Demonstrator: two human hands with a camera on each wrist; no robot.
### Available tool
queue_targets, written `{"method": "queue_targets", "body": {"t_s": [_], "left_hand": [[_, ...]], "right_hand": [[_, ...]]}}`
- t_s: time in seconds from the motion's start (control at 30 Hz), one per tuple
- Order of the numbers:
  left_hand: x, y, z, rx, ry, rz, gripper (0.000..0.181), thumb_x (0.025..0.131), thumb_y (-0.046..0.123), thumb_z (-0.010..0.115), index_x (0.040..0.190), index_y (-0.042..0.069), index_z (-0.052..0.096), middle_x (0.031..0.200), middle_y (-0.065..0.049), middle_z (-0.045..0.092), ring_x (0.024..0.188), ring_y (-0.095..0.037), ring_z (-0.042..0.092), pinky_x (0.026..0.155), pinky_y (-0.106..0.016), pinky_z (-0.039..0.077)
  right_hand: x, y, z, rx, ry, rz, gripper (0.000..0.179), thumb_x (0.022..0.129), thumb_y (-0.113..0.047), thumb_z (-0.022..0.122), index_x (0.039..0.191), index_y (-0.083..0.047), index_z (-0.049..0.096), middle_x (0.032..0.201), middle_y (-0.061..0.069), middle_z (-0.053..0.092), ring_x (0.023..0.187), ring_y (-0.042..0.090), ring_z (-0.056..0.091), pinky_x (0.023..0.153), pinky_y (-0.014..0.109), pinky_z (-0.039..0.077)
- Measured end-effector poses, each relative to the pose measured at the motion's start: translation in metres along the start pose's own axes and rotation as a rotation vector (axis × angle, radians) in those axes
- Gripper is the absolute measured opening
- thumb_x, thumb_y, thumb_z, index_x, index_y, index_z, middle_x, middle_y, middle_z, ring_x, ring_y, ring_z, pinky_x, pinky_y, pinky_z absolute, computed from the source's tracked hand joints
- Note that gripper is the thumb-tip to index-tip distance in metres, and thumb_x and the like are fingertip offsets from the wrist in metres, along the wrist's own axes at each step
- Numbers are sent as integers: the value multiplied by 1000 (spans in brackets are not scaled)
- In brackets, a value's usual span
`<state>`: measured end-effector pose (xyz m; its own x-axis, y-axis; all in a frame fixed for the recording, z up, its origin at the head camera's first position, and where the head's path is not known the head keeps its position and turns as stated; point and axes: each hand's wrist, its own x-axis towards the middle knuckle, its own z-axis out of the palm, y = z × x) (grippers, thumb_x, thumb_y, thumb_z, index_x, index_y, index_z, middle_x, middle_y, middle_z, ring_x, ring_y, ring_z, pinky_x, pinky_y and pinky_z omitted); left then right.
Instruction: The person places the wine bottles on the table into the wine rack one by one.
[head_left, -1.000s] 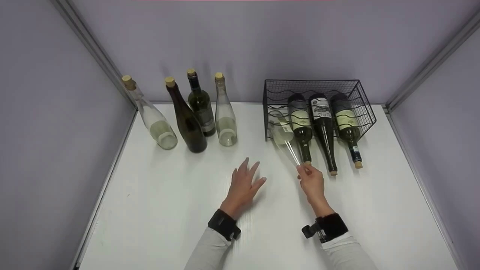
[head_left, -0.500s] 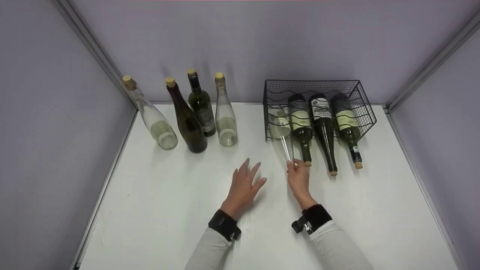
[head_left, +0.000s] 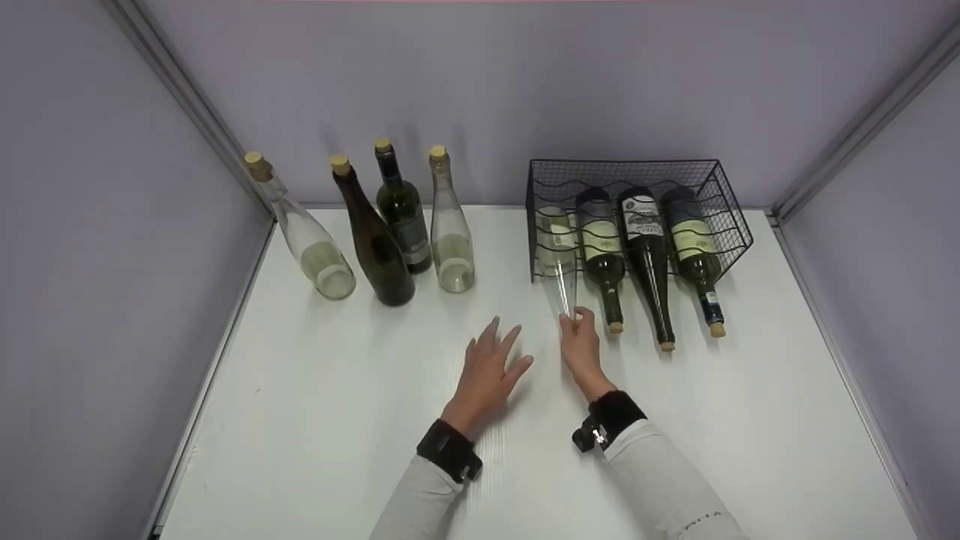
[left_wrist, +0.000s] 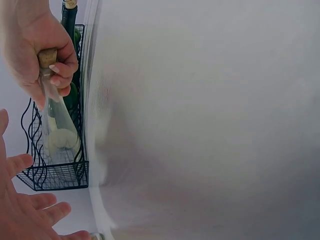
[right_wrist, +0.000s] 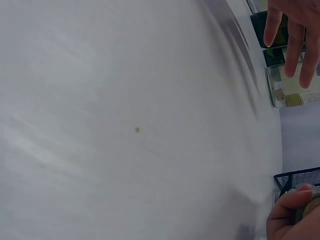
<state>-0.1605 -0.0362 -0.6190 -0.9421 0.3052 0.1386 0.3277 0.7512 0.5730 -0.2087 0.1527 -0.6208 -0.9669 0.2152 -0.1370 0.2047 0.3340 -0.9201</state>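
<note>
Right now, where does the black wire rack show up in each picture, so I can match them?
Head: black wire rack right of centre, mostly in the upper half.
Left wrist: along the left side, partly behind the right hand.
Right wrist: lower right edge, cropped, partly behind that hand.
Shared landmark: the right hand, gripping the clear glass bottle.

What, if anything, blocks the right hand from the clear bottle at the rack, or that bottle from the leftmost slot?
Nothing visible: the right hand grips the clear glass bottle by its neck, and its body lies inside the black wire rack, at left. The nearest green bottle lies alongside.
</note>
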Motion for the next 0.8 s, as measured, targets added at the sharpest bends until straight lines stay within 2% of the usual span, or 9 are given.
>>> {"method": "queue_targets", "body": {"t_s": [0.13,0.5,0.67,0.8], "left_hand": [[-1,0,-1,7,-4,-6,67,100,61,34,153,20,37,159,-17,22,145,-30,22,114,-56,16],[-1,-2,-1,8,-3,-1,66,101,60,34,152,19,38,159,-19,22,145,-31,22,114,-57,17],[0,-3,0,9,-3,5,65,101,59,35,152,18,38,158,-20,23,145,-32,23,114,-57,18],[1,-2,0,4,-9,10,65,101,58,35,152,18,38,158,-20,22,144,-32,24,114,-57,18]], "right_hand": [[6,-3,3,14,-6,14,46,106,-26,44,142,0,34,117,26,58,101,33,57,84,43,46],[21,-6,5,28,-29,56,47,105,-28,45,142,-2,34,117,23,57,96,30,57,80,38,46],[27,-8,2,68,-67,121,51,104,-32,47,146,-7,32,107,16,57,76,19,57,61,28,47],[32,-10,-2,140,-105,193,48,104,-26,40,148,-10,31,104,15,58,66,14,54,51,22,42]]}}
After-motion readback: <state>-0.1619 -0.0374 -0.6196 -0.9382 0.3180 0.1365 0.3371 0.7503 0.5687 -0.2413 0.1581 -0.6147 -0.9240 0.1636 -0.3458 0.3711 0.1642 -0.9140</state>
